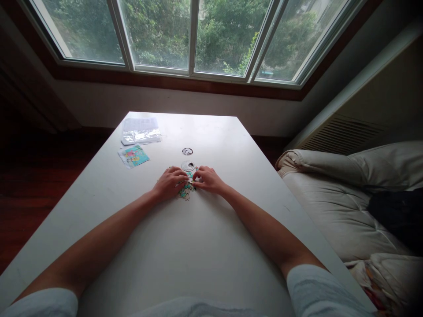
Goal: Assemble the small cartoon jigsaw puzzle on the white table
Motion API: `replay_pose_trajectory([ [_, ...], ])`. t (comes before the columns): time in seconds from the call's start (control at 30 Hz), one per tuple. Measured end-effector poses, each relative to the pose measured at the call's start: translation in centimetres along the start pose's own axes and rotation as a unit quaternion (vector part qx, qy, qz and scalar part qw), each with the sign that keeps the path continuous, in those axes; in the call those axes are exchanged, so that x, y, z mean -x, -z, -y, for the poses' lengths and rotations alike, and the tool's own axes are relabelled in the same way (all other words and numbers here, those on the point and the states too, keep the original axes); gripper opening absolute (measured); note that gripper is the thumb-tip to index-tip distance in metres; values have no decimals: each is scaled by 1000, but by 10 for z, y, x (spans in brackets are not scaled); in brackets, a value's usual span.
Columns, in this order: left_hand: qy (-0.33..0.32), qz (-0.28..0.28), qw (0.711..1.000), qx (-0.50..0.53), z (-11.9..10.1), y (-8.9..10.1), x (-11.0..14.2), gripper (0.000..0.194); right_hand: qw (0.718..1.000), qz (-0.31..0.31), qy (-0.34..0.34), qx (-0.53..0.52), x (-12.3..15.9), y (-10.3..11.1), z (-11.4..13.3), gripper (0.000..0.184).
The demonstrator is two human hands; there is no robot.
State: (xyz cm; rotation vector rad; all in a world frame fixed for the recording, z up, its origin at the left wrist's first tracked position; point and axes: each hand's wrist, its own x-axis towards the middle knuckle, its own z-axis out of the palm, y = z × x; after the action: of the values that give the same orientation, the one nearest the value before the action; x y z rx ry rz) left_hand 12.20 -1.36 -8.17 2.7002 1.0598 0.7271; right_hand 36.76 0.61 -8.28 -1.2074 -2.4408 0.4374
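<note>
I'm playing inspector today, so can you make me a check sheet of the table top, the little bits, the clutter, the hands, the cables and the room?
Surface: white table, shiny at the far end.
Job's things: small teal and tan pieces heaped between the hands; two round things lie beyond.
Clutter: colourful card and clear bag, far left.
Hands: left hand and right hand at the heap; can't tell if either grips a piece.
Cables: nothing seen.
Surroundings: window ahead, padded seat right, reddish floor left.
</note>
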Motion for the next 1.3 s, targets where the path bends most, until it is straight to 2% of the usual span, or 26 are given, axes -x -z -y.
replay_pose_trajectory([
  [0.33,-21,9,1000,16,-3,4,-2,26,999,25,-16,-14,-1,3,0,22],
  [0.47,-17,7,1000,11,-3,4,-2,24,1000,6,-18,-18,-1,3,1,22],
  [0.57,-25,-2,1000,11,-2,3,-1,22,999,-33,-17,-20,-2,6,0,21],
  [0.7,-45,-8,999,25,-1,1,-1,21,992,-118,-50,-9,-4,13,-17,15],
  [0.8,-56,-4,998,31,0,0,-2,21,983,-158,-92,1,-5,17,-37,11],
  [0.9,-56,-3,998,32,1,0,-3,22,978,-168,-123,5,-4,18,-52,9],
  [1.07,-57,7,998,22,2,0,-2,24,981,-164,-100,22,-3,16,-59,10],
  [1.2,-55,26,998,13,3,2,-1,27,965,-196,-159,67,-2,15,-67,16],
  [1.3,-51,33,998,11,3,3,-1,29,957,-195,-195,92,-1,15,-76,23],
])
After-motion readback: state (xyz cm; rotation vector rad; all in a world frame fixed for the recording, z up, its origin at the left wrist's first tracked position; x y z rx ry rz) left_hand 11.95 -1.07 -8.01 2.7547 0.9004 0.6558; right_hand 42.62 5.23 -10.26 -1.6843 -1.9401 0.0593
